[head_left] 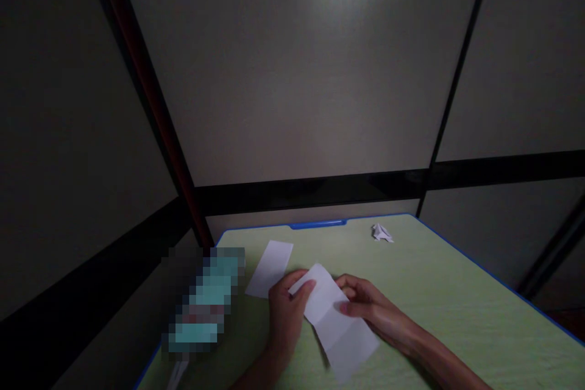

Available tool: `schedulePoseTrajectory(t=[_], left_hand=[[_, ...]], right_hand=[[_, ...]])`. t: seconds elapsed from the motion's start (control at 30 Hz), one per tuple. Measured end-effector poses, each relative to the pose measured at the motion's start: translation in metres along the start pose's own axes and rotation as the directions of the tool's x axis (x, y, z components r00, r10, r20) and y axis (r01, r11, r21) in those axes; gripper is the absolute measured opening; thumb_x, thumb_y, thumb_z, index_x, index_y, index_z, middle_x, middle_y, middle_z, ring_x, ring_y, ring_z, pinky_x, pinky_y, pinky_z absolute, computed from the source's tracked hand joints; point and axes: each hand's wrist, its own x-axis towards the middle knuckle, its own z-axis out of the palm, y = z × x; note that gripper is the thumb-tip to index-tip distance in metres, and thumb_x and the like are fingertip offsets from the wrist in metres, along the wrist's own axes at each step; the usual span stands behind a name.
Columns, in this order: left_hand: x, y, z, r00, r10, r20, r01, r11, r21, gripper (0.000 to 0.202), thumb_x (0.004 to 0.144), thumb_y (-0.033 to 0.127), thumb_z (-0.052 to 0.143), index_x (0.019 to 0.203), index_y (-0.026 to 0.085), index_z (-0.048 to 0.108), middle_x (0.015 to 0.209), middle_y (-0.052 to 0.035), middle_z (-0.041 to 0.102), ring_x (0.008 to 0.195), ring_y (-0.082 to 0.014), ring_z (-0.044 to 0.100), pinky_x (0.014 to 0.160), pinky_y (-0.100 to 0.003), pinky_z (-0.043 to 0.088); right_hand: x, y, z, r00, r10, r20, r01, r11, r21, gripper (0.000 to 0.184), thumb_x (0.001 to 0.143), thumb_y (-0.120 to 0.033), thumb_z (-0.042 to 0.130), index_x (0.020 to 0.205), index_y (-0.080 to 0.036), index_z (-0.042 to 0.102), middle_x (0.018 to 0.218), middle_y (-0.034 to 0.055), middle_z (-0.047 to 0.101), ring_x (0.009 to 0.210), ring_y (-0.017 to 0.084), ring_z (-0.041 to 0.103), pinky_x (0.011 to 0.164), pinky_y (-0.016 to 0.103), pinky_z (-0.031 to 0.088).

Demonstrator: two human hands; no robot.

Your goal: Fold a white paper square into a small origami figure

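Note:
A white sheet of paper (340, 326) with a crease across its middle lies tilted on the light green table (439, 292). My left hand (286, 311) pinches its upper left corner, thumb on top. At the paper's upper right edge my right hand (365, 304) grips it, fingers curled over the sheet. A second white paper strip (269, 268) rests flat just beyond my left hand, untouched.
A small folded white paper figure (381, 233) sits near the table's far edge. A blurred-out teal and dark object (203, 301) lies at the table's left edge. The table has a blue rim (317, 224). Pale wall panels with dark frames stand behind.

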Motion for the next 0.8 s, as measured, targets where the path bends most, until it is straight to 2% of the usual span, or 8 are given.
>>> schedulePoseTrajectory(t=[0.17,0.27,0.37,0.43,0.5,0.6,0.73,0.8], left_hand=[[0.000,-0.004,0.003,0.998,-0.050,0.039,0.055,0.985,-0.164,0.027,0.052,0.016,0.061,0.078,0.013,0.055,0.069,-0.0043,0.063,0.059,-0.0158,0.057,0.050,-0.021,0.043],[-0.002,-0.005,0.005,0.989,-0.047,0.139,0.082,0.962,-0.262,0.036,0.052,0.013,0.060,0.087,0.014,0.050,0.077,-0.0056,0.062,0.067,-0.0165,0.057,0.057,-0.023,0.044],[-0.003,-0.006,0.007,0.964,-0.006,0.268,0.079,0.962,-0.263,0.026,0.056,0.013,0.057,0.081,0.013,0.053,0.077,-0.0068,0.061,0.069,-0.0173,0.056,0.060,-0.025,0.044],[-0.001,-0.008,0.007,0.954,0.034,0.297,0.047,0.964,-0.261,0.015,0.057,0.011,0.055,0.071,0.013,0.058,0.079,-0.0072,0.060,0.073,-0.0180,0.055,0.062,-0.026,0.043],[0.001,-0.011,0.007,0.957,0.083,0.278,-0.003,0.961,-0.276,0.011,0.055,0.007,0.054,0.061,0.014,0.060,0.083,-0.0066,0.057,0.078,-0.0182,0.053,0.065,-0.027,0.042],[0.004,-0.012,0.005,0.969,0.137,0.207,-0.080,0.961,-0.264,0.018,0.054,0.001,0.050,0.051,0.016,0.060,0.082,-0.0044,0.055,0.076,-0.0164,0.052,0.068,-0.028,0.040],[0.003,-0.009,0.004,0.976,0.141,0.164,-0.109,0.975,-0.192,0.024,0.055,0.000,0.046,0.049,0.018,0.061,0.077,-0.0041,0.056,0.077,-0.0174,0.051,0.069,-0.029,0.038],[0.002,-0.007,0.003,0.976,0.142,0.166,-0.113,0.978,-0.174,0.022,0.056,0.002,0.046,0.049,0.017,0.061,0.075,-0.0042,0.056,0.078,-0.0179,0.050,0.069,-0.028,0.037]], right_hand=[[0.004,0.006,0.002,0.989,-0.024,-0.149,0.022,1.000,-0.015,0.020,0.055,-0.026,0.061,0.053,-0.014,0.046,0.042,-0.0061,0.045,0.035,0.005,0.037,0.035,0.016,0.020],[0.005,0.009,0.002,0.974,-0.074,-0.212,0.081,0.996,0.023,0.020,0.055,-0.028,0.061,0.054,-0.014,0.047,0.042,-0.0064,0.045,0.035,0.004,0.037,0.035,0.016,0.021],[0.007,0.011,0.002,0.964,-0.095,-0.247,0.115,0.991,0.068,0.016,0.057,-0.027,0.059,0.060,-0.013,0.051,0.045,-0.0043,0.050,0.037,0.006,0.041,0.036,0.017,0.025],[0.008,0.011,0.002,0.963,-0.107,-0.247,0.139,0.984,0.115,0.012,0.058,-0.023,0.059,0.063,-0.013,0.053,0.048,-0.0026,0.053,0.041,0.008,0.045,0.038,0.017,0.028],[0.008,0.010,0.002,0.964,-0.112,-0.242,0.157,0.972,0.176,0.010,0.057,-0.015,0.058,0.067,-0.013,0.055,0.055,-0.0007,0.057,0.048,0.010,0.050,0.044,0.018,0.033],[0.007,0.008,0.001,0.967,-0.070,-0.244,0.134,0.957,0.256,0.019,0.056,-0.007,0.052,0.074,-0.014,0.057,0.066,0.0023,0.061,0.061,0.013,0.053,0.052,0.020,0.037],[0.006,0.007,0.001,0.975,-0.040,-0.219,0.111,0.939,0.325,0.018,0.061,-0.011,0.047,0.076,-0.015,0.057,0.067,0.0026,0.061,0.058,0.012,0.053,0.051,0.022,0.038],[0.007,0.008,0.002,0.970,-0.046,-0.238,0.116,0.950,0.291,0.013,0.063,-0.016,0.050,0.073,-0.014,0.057,0.062,0.0011,0.060,0.055,0.011,0.051,0.049,0.020,0.036]])
